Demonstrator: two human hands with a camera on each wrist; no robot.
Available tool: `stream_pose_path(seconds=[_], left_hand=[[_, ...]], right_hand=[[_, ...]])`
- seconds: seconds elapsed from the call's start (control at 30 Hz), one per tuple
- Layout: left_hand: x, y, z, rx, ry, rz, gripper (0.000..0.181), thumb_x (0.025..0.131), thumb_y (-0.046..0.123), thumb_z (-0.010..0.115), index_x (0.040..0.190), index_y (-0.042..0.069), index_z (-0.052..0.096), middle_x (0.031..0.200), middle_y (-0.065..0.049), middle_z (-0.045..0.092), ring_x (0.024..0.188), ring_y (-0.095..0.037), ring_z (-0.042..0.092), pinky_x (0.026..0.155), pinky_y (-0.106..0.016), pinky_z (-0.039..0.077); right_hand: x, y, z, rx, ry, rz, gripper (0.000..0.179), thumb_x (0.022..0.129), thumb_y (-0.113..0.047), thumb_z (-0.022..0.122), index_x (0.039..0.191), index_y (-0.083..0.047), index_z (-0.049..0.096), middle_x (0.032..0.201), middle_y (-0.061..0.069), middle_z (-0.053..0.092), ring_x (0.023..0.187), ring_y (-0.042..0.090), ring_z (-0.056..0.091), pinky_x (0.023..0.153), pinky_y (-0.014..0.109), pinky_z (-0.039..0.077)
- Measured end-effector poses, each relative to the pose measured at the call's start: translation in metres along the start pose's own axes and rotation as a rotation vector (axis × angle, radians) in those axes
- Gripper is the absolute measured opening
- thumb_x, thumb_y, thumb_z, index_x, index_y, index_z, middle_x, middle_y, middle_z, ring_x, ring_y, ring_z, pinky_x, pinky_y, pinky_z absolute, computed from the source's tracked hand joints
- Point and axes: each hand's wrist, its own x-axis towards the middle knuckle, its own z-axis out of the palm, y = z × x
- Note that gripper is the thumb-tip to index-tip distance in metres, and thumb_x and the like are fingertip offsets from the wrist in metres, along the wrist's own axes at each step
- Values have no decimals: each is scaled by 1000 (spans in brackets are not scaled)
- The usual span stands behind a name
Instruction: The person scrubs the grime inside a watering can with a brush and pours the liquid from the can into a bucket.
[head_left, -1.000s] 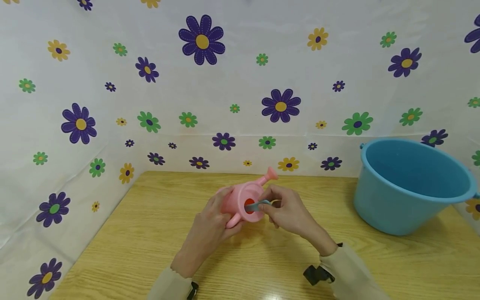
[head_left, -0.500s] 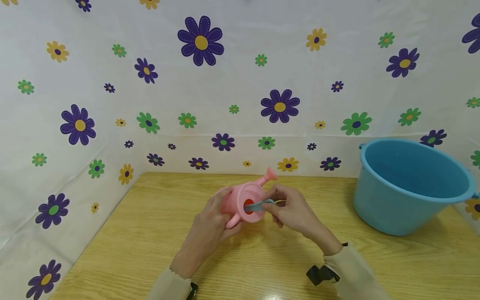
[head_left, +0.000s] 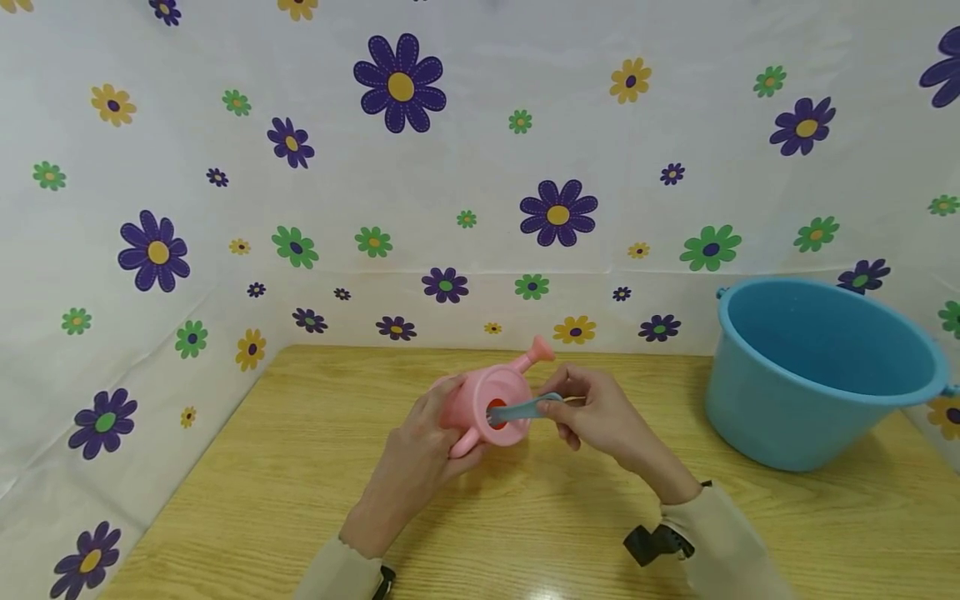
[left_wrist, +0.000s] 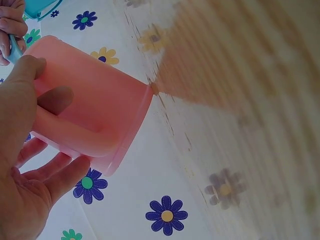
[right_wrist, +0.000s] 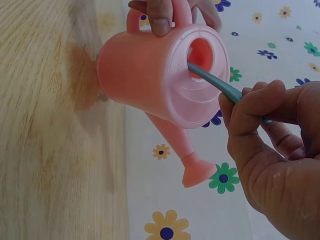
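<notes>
A pink toy watering can is tilted with its round top opening toward me, its spout pointing up and right. My left hand grips it at the handle, thumb against the body. With thumb and fingers, my right hand pinches a slim blue utensil by its handle end. The utensil's other end goes into the can's opening, where its head is mostly hidden. Red-orange shows inside the opening. In the right wrist view, the can's base is close to the wooden surface.
A large blue bucket stands on the wooden table at the right. Behind and to the left hangs a white flower-print cloth. A black strap shows at my right sleeve.
My right hand has moved to the right, drawing the blue utensil partway out of the opening, so more of its length shows. The left hand and watering can stay nearly still.
</notes>
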Motion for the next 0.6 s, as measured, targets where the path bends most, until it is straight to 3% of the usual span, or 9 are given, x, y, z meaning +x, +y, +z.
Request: stream_pose_path(seconds=[0.6], left_hand=[[0,1,0,5,-9,-4,38,82,38,86,61,13,67,147,-10,48,133,-31,56,75,-35,65]], right_hand=[[3,0,2,23,-7,3,13,97,-7,67,105,0,60,71,9,58,52,14,50,47,22,47]])
